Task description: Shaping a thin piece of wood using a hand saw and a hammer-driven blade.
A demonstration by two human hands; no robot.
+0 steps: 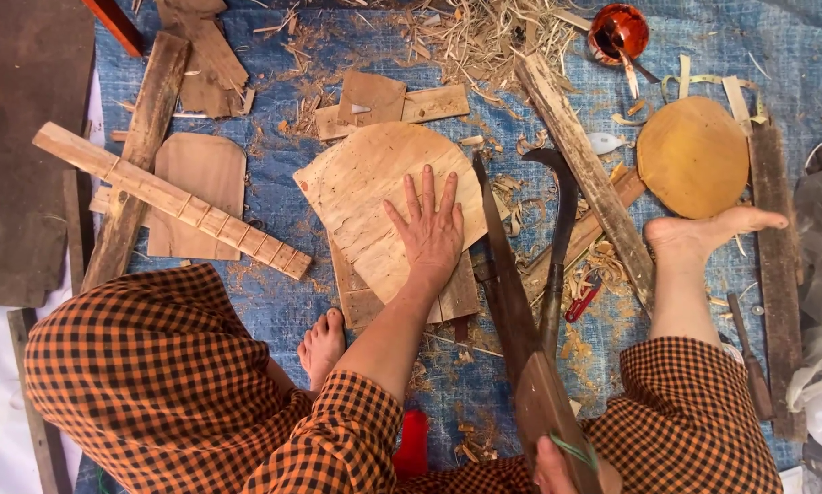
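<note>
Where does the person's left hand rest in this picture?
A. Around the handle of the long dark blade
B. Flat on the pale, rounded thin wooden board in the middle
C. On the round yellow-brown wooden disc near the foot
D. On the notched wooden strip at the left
B: the left hand lies palm down, fingers spread, on the pale rounded thin wooden board, while the right hand grips the long dark blade.
</note>
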